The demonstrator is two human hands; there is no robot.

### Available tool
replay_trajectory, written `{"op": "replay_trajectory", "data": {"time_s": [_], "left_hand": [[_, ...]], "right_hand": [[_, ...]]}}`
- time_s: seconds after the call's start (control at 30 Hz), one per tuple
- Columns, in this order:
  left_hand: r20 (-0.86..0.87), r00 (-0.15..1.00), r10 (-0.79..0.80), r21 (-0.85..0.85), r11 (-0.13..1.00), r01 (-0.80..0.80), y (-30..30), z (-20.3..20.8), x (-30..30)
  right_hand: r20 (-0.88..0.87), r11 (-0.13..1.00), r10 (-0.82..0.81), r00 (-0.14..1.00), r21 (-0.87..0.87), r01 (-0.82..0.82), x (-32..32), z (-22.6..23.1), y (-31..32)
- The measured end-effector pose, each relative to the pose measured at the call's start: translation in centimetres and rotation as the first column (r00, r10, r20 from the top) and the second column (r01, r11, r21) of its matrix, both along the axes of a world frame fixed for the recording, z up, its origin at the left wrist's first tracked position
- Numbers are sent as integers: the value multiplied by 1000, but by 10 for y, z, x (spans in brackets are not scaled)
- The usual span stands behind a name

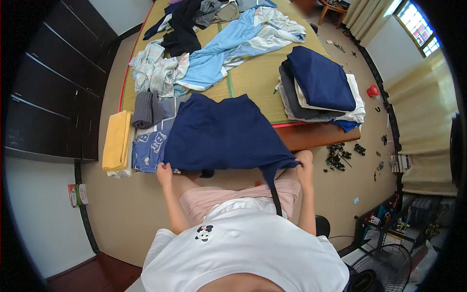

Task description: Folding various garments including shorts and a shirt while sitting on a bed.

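A navy blue garment lies spread over the near edge of the bed, and its near edge is lifted toward me. My left hand pinches its near left corner. At the near right corner, my right hand grips the cloth. A dark strap hangs from the garment close to the right hand, over my lap. Whether the garment is an apron or another piece of clothing is unclear. Under its left side shows blue cloth with bear patterns.
On the mat-covered bed lie a folded stack at right, a rolled grey cloth and folded yellow cloth at left. Farther back are a light-blue garment and crumpled dark clothes. A fan stands at lower right.
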State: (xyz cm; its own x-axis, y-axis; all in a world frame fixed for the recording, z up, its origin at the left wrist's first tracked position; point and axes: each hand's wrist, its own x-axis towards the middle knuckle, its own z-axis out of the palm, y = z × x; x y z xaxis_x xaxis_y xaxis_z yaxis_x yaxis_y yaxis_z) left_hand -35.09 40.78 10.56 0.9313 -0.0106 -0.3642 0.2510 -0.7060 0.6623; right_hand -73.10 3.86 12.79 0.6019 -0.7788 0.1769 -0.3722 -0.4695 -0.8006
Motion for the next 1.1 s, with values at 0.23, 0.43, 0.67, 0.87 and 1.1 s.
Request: {"op": "replay_trajectory", "data": {"time_s": [0.23,0.43,0.67,0.87,1.1], "left_hand": [[550,799,-245,64,966,252,-75,2,33],[490,695,-526,190,843,504,-166,-1,98],[262,851,-456,245,884,398,-226,-31,138],[-89,735,-672,-142,739,659,-218,-9,128],[-153,603,-783,-470,594,652,-168,183,81]], "right_hand": [[-72,966,251,965,88,-245,59,-23,-38],[-183,899,337,924,355,-258,215,-42,-77],[-565,984,133,815,173,-40,315,-90,-102],[-132,547,359,924,832,-94,311,-82,-82],[198,419,403,893,828,-373,231,116,-70]]}}
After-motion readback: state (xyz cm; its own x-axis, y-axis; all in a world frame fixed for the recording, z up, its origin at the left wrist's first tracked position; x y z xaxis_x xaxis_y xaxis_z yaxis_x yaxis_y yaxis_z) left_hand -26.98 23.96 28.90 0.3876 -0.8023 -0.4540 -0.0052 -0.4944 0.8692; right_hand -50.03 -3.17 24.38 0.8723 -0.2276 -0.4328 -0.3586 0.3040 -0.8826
